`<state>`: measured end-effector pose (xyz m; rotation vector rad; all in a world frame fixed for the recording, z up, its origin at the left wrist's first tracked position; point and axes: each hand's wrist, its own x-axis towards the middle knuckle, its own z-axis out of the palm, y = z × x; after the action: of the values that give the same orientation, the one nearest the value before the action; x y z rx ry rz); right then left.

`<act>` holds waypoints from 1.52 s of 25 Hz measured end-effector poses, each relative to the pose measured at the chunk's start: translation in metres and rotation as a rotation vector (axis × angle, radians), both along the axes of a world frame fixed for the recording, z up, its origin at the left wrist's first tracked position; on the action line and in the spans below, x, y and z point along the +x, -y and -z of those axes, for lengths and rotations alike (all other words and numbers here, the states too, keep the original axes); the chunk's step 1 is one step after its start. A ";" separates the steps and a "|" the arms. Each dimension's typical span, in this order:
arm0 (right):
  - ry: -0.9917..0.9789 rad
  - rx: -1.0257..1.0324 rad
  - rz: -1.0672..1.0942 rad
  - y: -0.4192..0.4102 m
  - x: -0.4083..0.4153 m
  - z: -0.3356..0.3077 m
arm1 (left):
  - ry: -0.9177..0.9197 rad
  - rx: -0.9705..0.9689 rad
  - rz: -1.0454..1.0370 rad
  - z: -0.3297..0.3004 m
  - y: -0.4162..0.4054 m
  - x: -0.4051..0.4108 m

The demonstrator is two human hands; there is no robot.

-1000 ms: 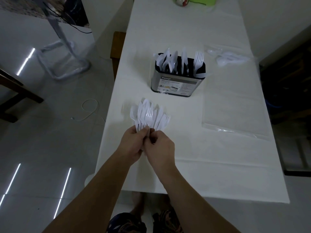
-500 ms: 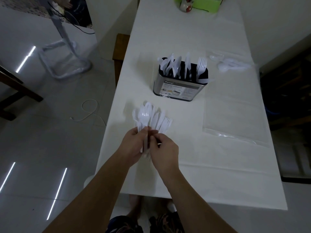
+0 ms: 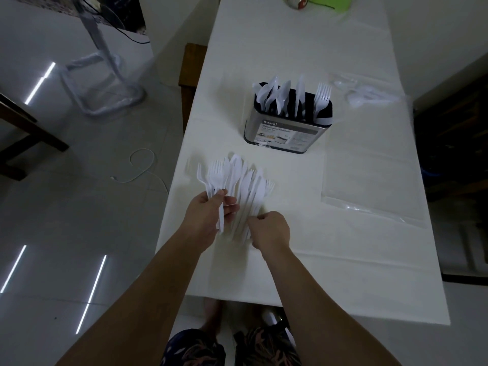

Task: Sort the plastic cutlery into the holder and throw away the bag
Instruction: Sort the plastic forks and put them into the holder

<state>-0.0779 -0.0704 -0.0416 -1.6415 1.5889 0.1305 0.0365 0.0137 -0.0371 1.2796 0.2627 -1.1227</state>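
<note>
Left hand (image 3: pixel 208 215), right hand (image 3: pixel 269 231) seemingly curled.

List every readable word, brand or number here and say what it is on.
"Kassa": brand on the label stuck to the front of the holder.
The rest of that label, smaller lines of print and little pictures: too small and blurred to read.
No other text shows.

The person's hands have drawn apart over the white table: a second ago they met at the base of a single tight fan of plastic cutlery, and now the left hand (image 3: pixel 208 215) grips a few forks (image 3: pixel 215 178) pulled off to the left, while the right hand (image 3: pixel 269 229) pinches the handles of the remaining bunch (image 3: pixel 250 188), which has spread wider.
</note>
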 end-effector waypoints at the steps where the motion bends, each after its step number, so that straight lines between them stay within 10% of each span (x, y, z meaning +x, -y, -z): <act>1: 0.017 -0.003 0.010 0.000 -0.001 0.000 | 0.005 0.003 0.001 0.001 0.000 0.000; 38: -0.017 -0.077 0.068 0.018 0.015 0.017 | 0.024 0.057 0.056 0.011 -0.004 -0.007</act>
<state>-0.0624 -0.0884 -0.0587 -1.6463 1.6791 0.0488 0.0290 0.0176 -0.0483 1.3574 0.2443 -1.1534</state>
